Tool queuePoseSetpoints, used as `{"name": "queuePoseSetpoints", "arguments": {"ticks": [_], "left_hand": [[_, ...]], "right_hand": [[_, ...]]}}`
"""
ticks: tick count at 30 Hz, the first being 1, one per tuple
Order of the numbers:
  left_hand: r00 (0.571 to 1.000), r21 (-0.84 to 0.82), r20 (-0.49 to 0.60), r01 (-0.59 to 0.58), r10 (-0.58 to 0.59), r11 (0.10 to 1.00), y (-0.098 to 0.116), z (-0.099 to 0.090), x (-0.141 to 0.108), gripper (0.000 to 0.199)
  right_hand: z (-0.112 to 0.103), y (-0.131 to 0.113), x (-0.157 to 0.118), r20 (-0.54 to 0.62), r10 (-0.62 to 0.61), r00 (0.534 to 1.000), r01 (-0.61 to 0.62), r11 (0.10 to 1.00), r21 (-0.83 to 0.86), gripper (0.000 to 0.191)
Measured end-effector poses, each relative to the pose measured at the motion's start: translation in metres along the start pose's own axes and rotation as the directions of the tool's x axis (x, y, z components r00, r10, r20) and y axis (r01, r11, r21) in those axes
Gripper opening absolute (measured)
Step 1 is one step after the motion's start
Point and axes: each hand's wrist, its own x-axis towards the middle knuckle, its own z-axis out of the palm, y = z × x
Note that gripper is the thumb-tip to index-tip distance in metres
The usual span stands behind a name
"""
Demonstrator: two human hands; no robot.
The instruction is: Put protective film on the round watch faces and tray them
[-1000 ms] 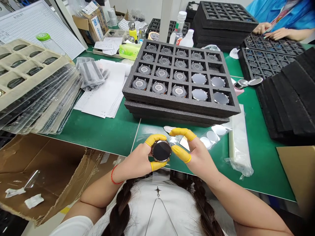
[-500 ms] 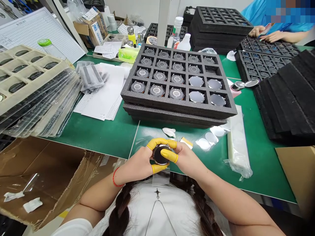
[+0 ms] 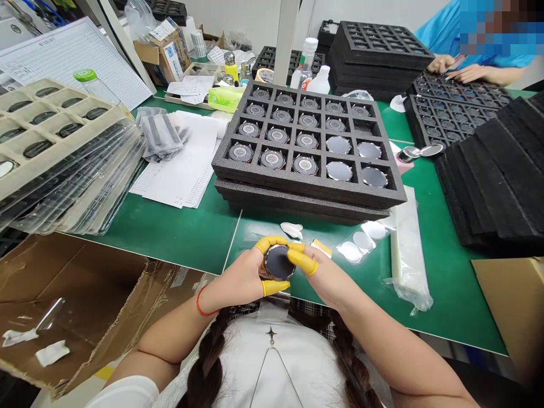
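A round watch case (image 3: 278, 264) with a dark glass face and silver rim is held between both hands at the table's front edge, face up. My left hand (image 3: 244, 277), in yellow finger cots, grips its left side and lower edge. My right hand (image 3: 321, 269) closes on the right side, its cot-covered thumb at the upper right of the glass. Just beyond stands a black foam tray (image 3: 312, 184) of watch cases, several back up and others glass up; one pocket at the right holds none. A crumpled white tissue (image 3: 292, 230) lies between the hands and the tray.
Round clear film pieces (image 3: 351, 251) and a wrapped white pack (image 3: 410, 249) lie to the right. Beige trays of dark discs (image 3: 51, 122) are stacked left, above an open cardboard box (image 3: 85, 306). Black foam sheets (image 3: 497, 175) lean right. A co-worker's hands (image 3: 463, 71) work at the far right.
My right thumb has slid off the middle of the watch glass to its upper right edge, uncovering more of the face. The camera view has shifted slightly.
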Motion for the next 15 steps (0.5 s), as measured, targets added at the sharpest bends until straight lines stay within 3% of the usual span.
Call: {"name": "queuePoseSetpoints", "arguments": {"ticks": [2,9,15], "left_hand": [[1.0,0.031,0.006,0.0,-0.001,1.0,0.001,0.001,0.0,0.057],[1.0,0.225,0.01,-0.031,0.029,0.974,0.006,0.006,-0.001,0.051],[1.0,0.278,0.002,-0.022,0.022,0.96,0.002,0.004,-0.001,0.043]], "right_hand": [[0.005,-0.002,0.0,0.049,0.022,0.999,-0.024,0.999,0.041,0.031],[0.017,0.002,0.002,0.009,0.029,1.0,-0.03,0.991,0.133,0.026],[0.02,0.002,0.003,0.039,0.017,0.999,-0.021,0.995,0.094,0.02]]}}
